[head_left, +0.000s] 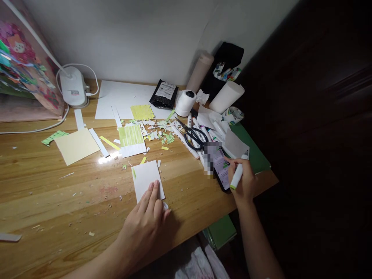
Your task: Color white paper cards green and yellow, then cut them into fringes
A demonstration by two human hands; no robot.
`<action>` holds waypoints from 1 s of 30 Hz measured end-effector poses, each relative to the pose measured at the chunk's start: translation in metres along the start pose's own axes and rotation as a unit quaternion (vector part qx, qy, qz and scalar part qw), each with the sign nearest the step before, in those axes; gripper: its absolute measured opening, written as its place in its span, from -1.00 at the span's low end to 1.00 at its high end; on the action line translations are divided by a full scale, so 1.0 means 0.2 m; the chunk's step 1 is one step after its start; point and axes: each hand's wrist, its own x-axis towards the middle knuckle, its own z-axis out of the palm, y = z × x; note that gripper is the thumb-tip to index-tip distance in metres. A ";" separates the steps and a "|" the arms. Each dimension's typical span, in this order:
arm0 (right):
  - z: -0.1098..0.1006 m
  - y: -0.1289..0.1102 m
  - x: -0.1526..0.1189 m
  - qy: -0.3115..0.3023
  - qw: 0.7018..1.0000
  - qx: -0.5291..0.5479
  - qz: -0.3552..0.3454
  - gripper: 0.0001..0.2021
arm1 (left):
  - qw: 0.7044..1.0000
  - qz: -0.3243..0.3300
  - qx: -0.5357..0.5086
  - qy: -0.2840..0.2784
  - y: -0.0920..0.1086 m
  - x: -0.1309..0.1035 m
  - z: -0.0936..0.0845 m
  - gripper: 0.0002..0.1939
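A white paper card (145,174) is lying flat, showing 1 green streak near its 10 o'clock corner; a small white piece (165,205) is showing beside its 5 o'clock corner. At 3 o'clock, a phone (223,169) is glowing face up, and a white marker (237,176) is slanting, its green end pointing toward 7 o'clock.

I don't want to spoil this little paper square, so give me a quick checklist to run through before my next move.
1. White paper square held flat: ok, the left hand presses it to the desk with its fingers.
2. Marker in hand: ok, in the right hand.
3. Marker cap on or off: cannot tell, its yellow-green end is too small to read.
4. Right hand clear of the phone: not ok, a finger is at the screen.
5. Scissors out of the hands: ok, they lie among other markers.
6. Desk free of paper scraps: not ok, bits are scattered around.
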 end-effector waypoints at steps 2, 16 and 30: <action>0.01 0.01 0.00 -0.008 1.000 0.001 0.002 -0.91 | 1.000 -0.001 0.001 0.002 0.00 0.00 0.00 -0.63; 0.01 0.02 0.00 -0.030 0.999 0.044 0.011 -0.90 | 1.000 -0.012 -0.018 0.004 0.00 0.00 0.00 -0.67; -0.03 -0.06 0.02 0.051 0.992 0.109 0.039 -0.88 | 1.000 -0.002 -0.013 0.009 -0.01 0.00 0.00 -0.65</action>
